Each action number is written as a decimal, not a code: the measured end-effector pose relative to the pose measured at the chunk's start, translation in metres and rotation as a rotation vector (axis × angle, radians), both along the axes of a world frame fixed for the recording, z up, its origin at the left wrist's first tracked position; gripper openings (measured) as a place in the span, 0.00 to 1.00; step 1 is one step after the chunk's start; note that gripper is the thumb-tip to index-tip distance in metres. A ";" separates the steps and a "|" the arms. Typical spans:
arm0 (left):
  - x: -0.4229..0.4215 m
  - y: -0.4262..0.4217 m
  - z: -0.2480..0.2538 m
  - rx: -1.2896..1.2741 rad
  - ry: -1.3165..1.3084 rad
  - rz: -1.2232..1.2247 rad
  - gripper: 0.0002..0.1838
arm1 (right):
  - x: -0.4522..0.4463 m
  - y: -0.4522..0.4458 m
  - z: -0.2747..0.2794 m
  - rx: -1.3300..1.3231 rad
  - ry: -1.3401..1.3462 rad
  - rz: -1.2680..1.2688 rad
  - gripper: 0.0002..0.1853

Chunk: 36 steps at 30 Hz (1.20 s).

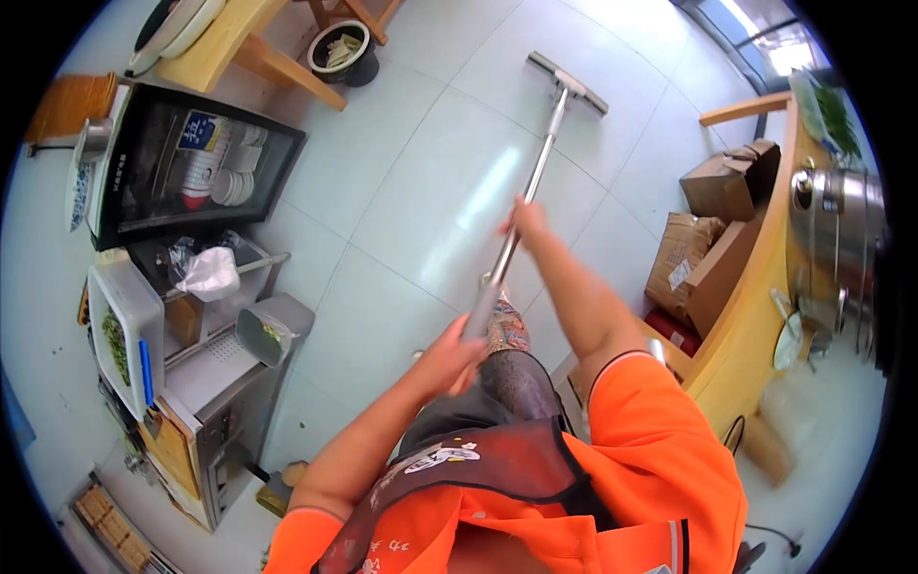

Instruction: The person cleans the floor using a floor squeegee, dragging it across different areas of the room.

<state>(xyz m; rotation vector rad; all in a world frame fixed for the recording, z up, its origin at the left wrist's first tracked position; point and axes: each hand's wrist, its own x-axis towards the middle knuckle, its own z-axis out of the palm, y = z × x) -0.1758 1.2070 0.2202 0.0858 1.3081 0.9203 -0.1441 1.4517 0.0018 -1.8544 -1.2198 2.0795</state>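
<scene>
A T-headed floor mop (545, 151) reaches across the pale tiles, its metal pole slanting away from my body. The wide grey head (589, 98) rests on the floor at the far end; its underside is hidden, so I cannot tell if it is sponge or rubber. My left hand (453, 358) is closed around the grey grip near the pole's upper end, slightly blurred. Farther down the pole, my right hand (525, 220) wraps around the metal shaft. A patterned shoe or trouser leg (507, 330) shows just below the grip.
A dark bin (359, 67) stands near wooden furniture legs at the upper left. At left are a glass-fronted cabinet (120, 210) with bowls and a metal counter (206, 378). Cardboard boxes (719, 189) sit under the wooden table (734, 368) at right, which carries a steel pot (841, 230).
</scene>
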 end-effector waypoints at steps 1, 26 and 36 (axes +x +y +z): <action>-0.007 0.043 -0.002 0.029 -0.070 0.057 0.29 | -0.014 0.038 0.003 -0.004 0.026 -0.070 0.20; 0.104 -0.525 0.286 -0.757 -0.368 0.630 0.12 | 0.058 -0.604 0.118 -0.665 -0.168 0.969 0.18; 0.182 -0.622 0.312 -0.627 -0.359 0.889 0.24 | 0.096 -0.697 0.143 -0.718 -0.131 0.878 0.11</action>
